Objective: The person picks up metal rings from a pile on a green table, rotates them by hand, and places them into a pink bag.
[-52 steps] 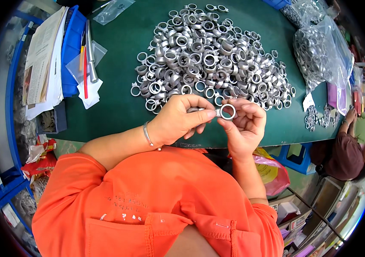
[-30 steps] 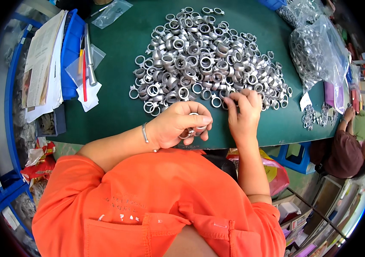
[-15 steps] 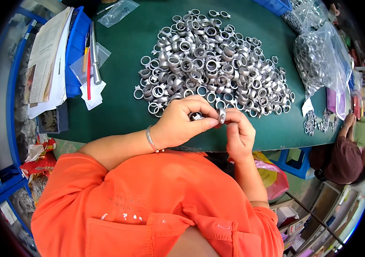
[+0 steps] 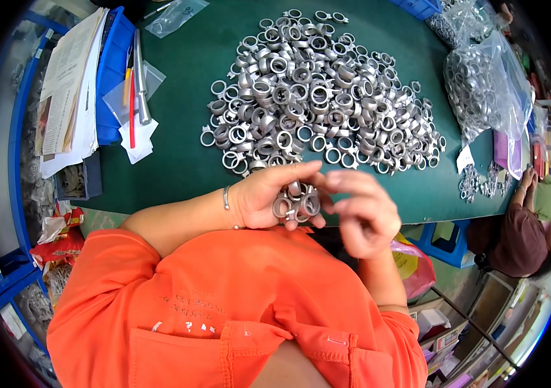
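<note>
My left hand (image 4: 256,197) is turned palm up at the table's near edge, with its fingers curled around several silver-grey metal rings (image 4: 310,204). Each ring has a small lug on its side. Close to its fingertips on the right is my right hand (image 4: 369,213), fingers bent and smeared by motion; whether it has a ring in it I cannot make out. Just beyond both hands, a broad heap of similar metal rings (image 4: 319,96) lies loose on the green tabletop (image 4: 182,97).
On the left stands a blue bin (image 4: 111,71) with papers (image 4: 72,90) against it, beside a red pen (image 4: 132,113) and a metal rod (image 4: 141,90). A clear bag of rings (image 4: 476,90) sits at the right. Farther right is another person (image 4: 515,236) near a blue stool (image 4: 447,242).
The left hand has rolled palm up, showing the rings inside it. The ring earlier pinched between both hands is no longer there, and the right hand has moved slightly down and right.
</note>
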`<state>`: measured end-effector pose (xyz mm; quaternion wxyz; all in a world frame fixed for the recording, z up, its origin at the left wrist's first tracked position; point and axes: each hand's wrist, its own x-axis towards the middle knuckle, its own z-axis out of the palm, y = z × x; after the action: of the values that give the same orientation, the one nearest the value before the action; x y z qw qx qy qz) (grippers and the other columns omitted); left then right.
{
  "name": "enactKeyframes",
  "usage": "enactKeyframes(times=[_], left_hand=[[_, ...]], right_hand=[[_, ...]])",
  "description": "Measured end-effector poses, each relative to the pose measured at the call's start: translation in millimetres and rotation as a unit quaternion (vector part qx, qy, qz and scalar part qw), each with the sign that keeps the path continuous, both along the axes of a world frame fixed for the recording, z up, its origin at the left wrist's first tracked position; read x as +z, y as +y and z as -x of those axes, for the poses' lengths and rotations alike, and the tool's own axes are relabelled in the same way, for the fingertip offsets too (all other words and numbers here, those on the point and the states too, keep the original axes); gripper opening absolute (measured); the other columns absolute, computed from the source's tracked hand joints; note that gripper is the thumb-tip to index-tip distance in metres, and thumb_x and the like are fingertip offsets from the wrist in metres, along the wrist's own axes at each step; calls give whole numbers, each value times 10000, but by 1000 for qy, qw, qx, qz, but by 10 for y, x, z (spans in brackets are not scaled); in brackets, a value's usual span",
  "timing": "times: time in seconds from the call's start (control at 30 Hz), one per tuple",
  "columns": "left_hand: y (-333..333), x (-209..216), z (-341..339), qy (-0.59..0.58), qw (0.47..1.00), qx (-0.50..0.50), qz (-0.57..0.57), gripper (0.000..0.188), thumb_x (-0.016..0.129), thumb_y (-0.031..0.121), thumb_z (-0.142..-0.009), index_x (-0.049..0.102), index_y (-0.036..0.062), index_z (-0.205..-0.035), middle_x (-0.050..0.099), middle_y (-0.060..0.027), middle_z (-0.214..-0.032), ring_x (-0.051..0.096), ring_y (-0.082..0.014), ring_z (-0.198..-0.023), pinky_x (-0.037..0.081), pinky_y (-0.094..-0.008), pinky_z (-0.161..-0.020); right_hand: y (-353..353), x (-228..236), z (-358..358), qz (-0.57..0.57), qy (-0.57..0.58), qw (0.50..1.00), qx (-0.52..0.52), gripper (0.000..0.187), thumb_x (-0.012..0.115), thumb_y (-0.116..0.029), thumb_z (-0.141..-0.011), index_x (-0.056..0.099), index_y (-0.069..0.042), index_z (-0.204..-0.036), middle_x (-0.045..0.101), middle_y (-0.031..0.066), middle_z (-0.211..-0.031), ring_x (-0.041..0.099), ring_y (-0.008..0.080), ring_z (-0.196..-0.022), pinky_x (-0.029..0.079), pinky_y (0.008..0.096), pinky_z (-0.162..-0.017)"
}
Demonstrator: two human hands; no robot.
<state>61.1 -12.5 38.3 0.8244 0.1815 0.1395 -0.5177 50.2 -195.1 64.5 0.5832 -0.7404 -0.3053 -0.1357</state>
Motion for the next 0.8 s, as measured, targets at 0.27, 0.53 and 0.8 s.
enactKeyframes(times=[0.27, 0.53, 0.8], left_hand=[[-40, 60, 7, -103, 990, 24, -96, 71, 576, 92, -845, 582, 22, -856, 590, -109, -784, 597, -180, -638, 426, -228, -381], [-40, 137, -22, -217, 948, 41, -228, 132, 618, 110, -832, 576, -4, -884, 572, -72, -736, 567, -123, -604, 443, -222, -394], [-54, 176, -24, -203, 949, 80, -228, 133, 625, 89, -823, 593, -16, -899, 583, -64, -753, 566, -116, -586, 450, -213, -407]], right_hand=[[-208, -414, -224, 371, -24, 889, -268, 177, 659, -89, -717, 649, -79, -894, 511, 48, -798, 493, 241, -767, 358, 362, -678], [-152, -301, -71, 88, 182, 972, -124, 138, 643, -26, -752, 598, -27, -883, 583, 78, -785, 529, 213, -716, 414, 299, -668], [-78, -292, -23, 66, 70, 993, -62, 138, 623, 36, -756, 597, -20, -880, 606, 93, -848, 575, 223, -761, 444, 287, -683]])
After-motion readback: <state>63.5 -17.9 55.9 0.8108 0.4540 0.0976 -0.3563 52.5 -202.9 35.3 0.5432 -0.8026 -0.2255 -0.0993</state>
